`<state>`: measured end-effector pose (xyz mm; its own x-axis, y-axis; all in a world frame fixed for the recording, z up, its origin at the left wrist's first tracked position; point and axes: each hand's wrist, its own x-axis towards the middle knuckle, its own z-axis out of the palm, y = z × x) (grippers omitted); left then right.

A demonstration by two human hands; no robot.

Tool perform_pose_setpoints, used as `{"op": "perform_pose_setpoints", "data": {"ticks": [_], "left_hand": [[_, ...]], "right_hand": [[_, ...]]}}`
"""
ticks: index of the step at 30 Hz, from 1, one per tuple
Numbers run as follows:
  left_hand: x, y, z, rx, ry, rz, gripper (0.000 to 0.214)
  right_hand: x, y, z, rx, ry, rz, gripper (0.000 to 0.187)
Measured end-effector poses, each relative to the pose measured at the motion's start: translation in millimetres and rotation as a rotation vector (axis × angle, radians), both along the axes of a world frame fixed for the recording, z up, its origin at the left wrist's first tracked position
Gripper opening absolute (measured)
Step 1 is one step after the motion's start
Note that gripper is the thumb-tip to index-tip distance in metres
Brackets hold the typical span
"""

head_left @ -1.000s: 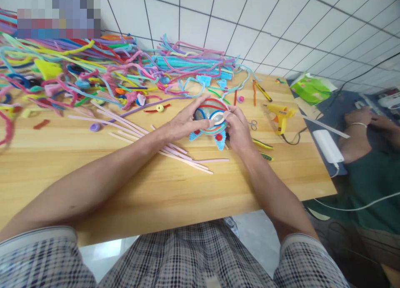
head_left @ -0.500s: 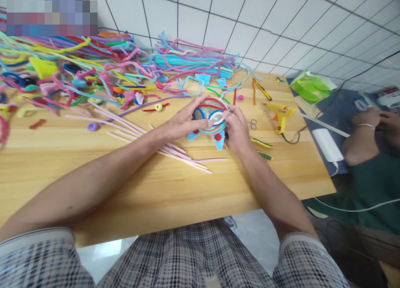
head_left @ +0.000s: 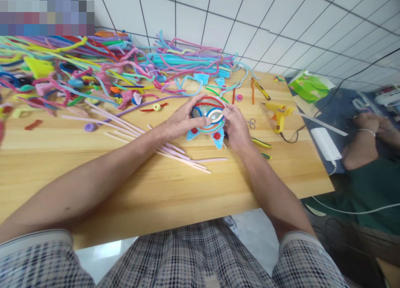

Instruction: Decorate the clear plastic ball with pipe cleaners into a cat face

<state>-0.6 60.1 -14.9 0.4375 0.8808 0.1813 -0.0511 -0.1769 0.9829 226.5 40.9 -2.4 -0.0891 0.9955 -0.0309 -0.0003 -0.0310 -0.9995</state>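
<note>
A round craft piece (head_left: 208, 116), a clear dome wrapped in red, blue and white pipe cleaners with blue fuzzy feet, rests on the wooden table (head_left: 156, 188). My left hand (head_left: 183, 119) curls around its left side, thumb laid on top. My right hand (head_left: 235, 125) grips its right edge, fingers pinching a white loop on the dome. Both hands are closed on the piece.
A large heap of coloured pipe cleaners (head_left: 103, 71) covers the table's back left. Pale pink sticks (head_left: 140, 138) lie beside my left wrist. A yellow glue gun (head_left: 279, 115), small scissors (head_left: 252, 123) and a cutter (head_left: 261, 89) lie to the right. Another person's arm (head_left: 359, 142) is at far right.
My hands and the craft piece stay in nearly the same place; my right fingers shifted slightly on the white loop. The other person's arm at the right moved a little.
</note>
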Motion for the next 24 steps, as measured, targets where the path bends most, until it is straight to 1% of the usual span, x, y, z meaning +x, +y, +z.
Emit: {"op": "perform_pose_setpoints", "data": {"ticks": [6,12,18,21,24], "left_hand": [[-0.4,0.1,-0.3,-0.014,0.018,0.009,0.113],[-0.7,0.2,-1.6,0.044,0.057,0.04,0.11],[-0.1,-3.9,4.4,0.063,0.093,0.044,0.111],[-1.6,-4.2,6.7,0.042,0.071,0.022,0.109],[-3.4,-2.9,4.9,-0.009,0.033,-0.002,0.104]], "right_hand": [[0.4,-0.6,1.6,-0.012,0.033,0.004,0.063],[0.1,-0.3,2.7,0.021,-0.024,0.008,0.066],[-4.7,-2.1,7.6,0.01,-0.001,-0.002,0.062],[-5.8,-3.0,9.1,0.008,0.018,0.001,0.061],[-4.6,-2.4,8.1,-0.002,0.006,0.001,0.064]]}}
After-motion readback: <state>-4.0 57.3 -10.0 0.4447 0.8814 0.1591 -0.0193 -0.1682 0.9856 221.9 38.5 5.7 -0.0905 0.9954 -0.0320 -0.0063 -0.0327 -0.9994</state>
